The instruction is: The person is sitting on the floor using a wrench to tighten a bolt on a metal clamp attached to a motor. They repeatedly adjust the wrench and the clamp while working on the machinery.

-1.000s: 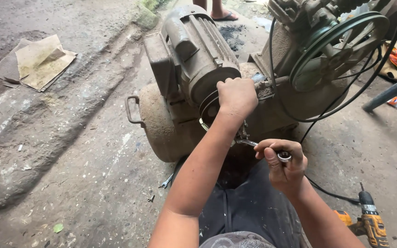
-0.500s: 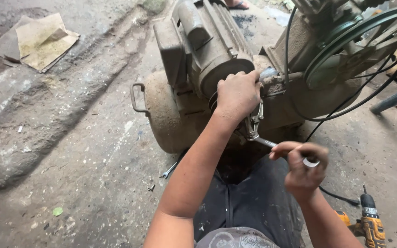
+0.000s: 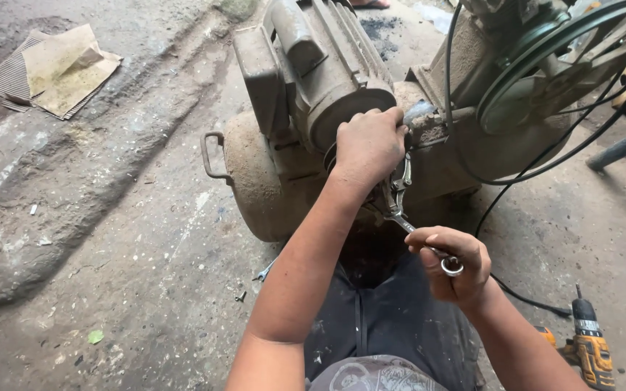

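Both hands were at the dusty air compressor (image 3: pixel 269 181) that sat on the concrete floor (image 3: pixel 110 239). On the near end of the electric motor (image 3: pixel 313 72), the left hand (image 3: pixel 368 145) lay with its fingers curled down over the round end cap, gripping the edge; whether anything small was pinched beneath them could not be told. Lower and nearer the body, the right hand (image 3: pixel 452 264) was closed around the shank of a silver combination wrench (image 3: pixel 418 235), its ring end poking out by the knuckles. From there the wrench slanted up and left, its far end tucked under the left wrist against the motor's underside, where the fitting it met was hidden.

To the right of the motor stood the large green pulley wheel (image 3: pixel 559 72), with a black belt (image 3: pixel 472 166) hanging slack off it. A yellow-and-black cordless drill (image 3: pixel 590 344) lay on the floor just beside the right forearm. Well apart at the upper left lay some flattened cardboard (image 3: pixel 56 69). A small tool or bit of metal (image 3: pixel 262 274) lay on the floor near the left elbow
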